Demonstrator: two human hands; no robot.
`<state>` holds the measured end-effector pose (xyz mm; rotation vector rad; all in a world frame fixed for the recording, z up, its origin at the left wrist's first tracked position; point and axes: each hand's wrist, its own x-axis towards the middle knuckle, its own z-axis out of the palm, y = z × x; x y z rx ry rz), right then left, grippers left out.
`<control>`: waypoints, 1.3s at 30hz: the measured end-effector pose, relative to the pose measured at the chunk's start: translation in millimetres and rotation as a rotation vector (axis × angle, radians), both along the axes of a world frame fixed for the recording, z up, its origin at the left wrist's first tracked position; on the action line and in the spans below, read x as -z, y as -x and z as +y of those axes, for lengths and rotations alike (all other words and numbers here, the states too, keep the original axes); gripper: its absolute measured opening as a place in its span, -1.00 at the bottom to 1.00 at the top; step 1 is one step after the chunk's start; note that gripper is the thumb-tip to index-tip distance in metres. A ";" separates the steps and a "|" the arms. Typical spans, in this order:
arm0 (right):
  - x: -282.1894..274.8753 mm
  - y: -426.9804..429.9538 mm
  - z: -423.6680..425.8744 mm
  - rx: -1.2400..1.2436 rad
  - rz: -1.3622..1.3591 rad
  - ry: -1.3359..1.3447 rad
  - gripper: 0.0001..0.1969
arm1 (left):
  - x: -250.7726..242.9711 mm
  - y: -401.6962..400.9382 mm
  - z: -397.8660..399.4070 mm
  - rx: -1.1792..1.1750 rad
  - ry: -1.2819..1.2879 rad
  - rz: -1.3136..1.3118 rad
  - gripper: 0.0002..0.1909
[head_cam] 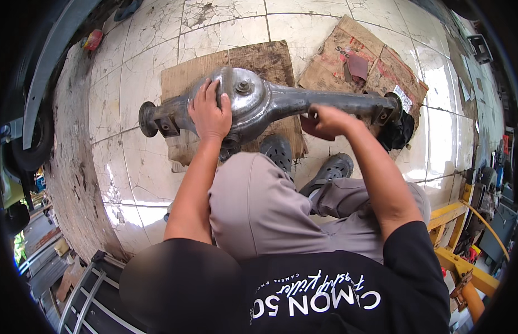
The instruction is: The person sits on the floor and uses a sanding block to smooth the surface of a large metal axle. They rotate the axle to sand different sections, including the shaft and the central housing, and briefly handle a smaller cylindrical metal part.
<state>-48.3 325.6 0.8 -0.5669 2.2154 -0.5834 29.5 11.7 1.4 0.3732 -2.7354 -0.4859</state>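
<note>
A metal axle housing lies across flattened cardboard on the tiled floor, its round bulge polished bright and carrying a bolt plug. My left hand rests spread on the left side of that bulge, palm down. Beside the right tube, at its near edge, my right hand pinches a reddish-brown sheet of sandpaper. Flanges end the housing at both sides, with a bracket near each one. The fingertips of my right hand are partly hidden.
A second cardboard piece lies at the upper right, bearing another reddish sheet. Black cloth sits under the right flange. My clogs stand just below the housing. A yellow metal frame is at the lower right.
</note>
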 end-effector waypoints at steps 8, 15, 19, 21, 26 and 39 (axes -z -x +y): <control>14.1 -6.4 -40.3 0.305 0.496 0.227 -0.45 | 0.7 6.8 4.2 -0.005 0.022 0.006 -0.56; 49.0 -43.9 -94.8 0.123 0.299 0.160 -0.33 | 4.7 2.0 6.7 -0.004 -0.001 0.029 -0.56; 72.6 -11.8 -40.6 0.275 0.422 -0.081 -0.41 | 1.7 3.2 7.4 0.004 0.023 0.047 -0.55; 75.9 1.4 -31.8 0.452 0.376 -0.265 -0.43 | -0.2 2.2 7.8 -0.011 0.039 0.034 -0.55; 68.3 -47.9 -97.9 0.217 0.453 0.227 -0.51 | -1.1 1.8 3.6 -0.020 0.020 0.009 -0.55; 69.0 -30.7 -76.2 0.327 0.429 0.302 -0.66 | -0.1 0.5 3.0 -0.021 0.027 0.015 -0.57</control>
